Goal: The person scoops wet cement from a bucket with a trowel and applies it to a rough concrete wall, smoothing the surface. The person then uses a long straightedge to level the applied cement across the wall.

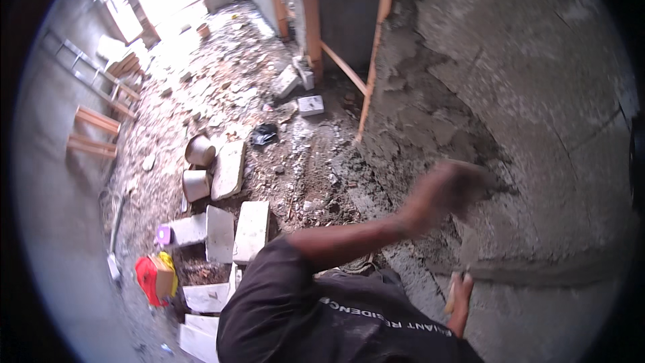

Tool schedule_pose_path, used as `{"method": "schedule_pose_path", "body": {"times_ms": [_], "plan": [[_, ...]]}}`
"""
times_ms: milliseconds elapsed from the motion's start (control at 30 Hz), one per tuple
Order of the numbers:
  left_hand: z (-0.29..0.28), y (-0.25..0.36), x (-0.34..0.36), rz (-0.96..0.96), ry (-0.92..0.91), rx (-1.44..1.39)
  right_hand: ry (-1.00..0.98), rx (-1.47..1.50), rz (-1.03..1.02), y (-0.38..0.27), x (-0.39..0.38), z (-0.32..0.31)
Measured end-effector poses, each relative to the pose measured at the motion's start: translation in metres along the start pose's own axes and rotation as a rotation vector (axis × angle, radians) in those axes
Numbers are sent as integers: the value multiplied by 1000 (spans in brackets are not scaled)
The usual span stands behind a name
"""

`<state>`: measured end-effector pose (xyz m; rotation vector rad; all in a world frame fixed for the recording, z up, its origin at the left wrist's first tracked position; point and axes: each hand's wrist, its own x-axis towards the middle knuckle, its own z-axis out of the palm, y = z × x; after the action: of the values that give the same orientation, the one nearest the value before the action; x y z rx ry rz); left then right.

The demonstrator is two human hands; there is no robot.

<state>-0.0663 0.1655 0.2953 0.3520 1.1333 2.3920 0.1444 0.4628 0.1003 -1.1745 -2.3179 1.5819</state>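
Two hands at work: my right hand [462, 290], low, grips wooden handle [451, 298]; my left hand [449, 189], blurred, grip unreadable, presses wet plaster [430, 121] on wall [537, 94]. Beyond, white blocks [251, 230], buckets [199, 150], rubble.

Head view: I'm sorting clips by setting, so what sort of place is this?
Most likely a building site, indoors, with plastering under way. A hand is at a wall coated in wet grey mortar, the floor is strewn with rubble, and pale blocks lie beside two buckets.
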Motion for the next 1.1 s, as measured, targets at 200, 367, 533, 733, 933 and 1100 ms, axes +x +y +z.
{"method": "schedule_pose_path", "body": {"times_ms": [200, 367, 533, 733, 933, 1100], "plan": [[215, -15, -52, -33, -819, -330, 161, 2, 235, 116, -70, -27], [296, -35, -93, -14, -946, -363, 109, -12, 246, 132, -93, -49], [362, -82, -108, -22, -949, -362, 74, -29, 225, 154, -88, -91], [387, -121, -150, -96, -962, -265, 81, 2, 225, 186, -99, -143], [388, -132, -187, -104, -949, -184, 70, -12, 214, 214, -106, -179], [391, -139, -199, -117, -952, -159, 61, -21, 233, 235, -119, -194]]}}
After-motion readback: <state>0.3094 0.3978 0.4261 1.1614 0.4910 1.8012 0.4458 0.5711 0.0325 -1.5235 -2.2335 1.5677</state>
